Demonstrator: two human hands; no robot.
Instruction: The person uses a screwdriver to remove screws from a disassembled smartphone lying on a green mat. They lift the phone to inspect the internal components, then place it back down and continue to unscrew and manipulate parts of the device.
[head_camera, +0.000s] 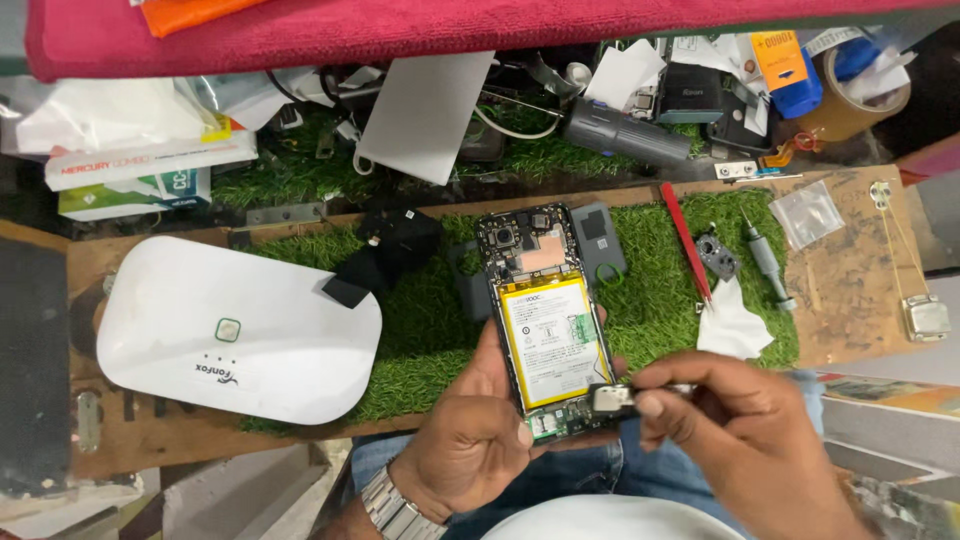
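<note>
Your right hand (745, 440) has thumb and forefinger pinched together on thin tweezers (668, 388), tips clamped on a small squarish module (611, 399) sitting right at the lower end of the opened phone (545, 320). Other right fingers curled in. Your left hand (475, 430) cups the phone from below and the left side, fingers wrapped around its edge, thumb pressing the left rim; metal watch (392, 512) on that wrist. Phone is back-off, upright in view, held just above the green turf mat (420, 330), yellow battery (553, 340) filling the middle, camera and board at the top, small board at the bottom.

Just beside the phone's top right: grey back-cover piece (598, 240). Left of it, black parts (385, 255) on the turf. Further right: red pry tool (685, 243), small camera module (718, 256), grey screwdriver (768, 264), white tissue (733, 325), clear bag (808, 212). Far left, well apart: white rounded device (240, 325) on the wooden board (850, 290). Clutter along the top edge, red cloth (400, 30) above it.
</note>
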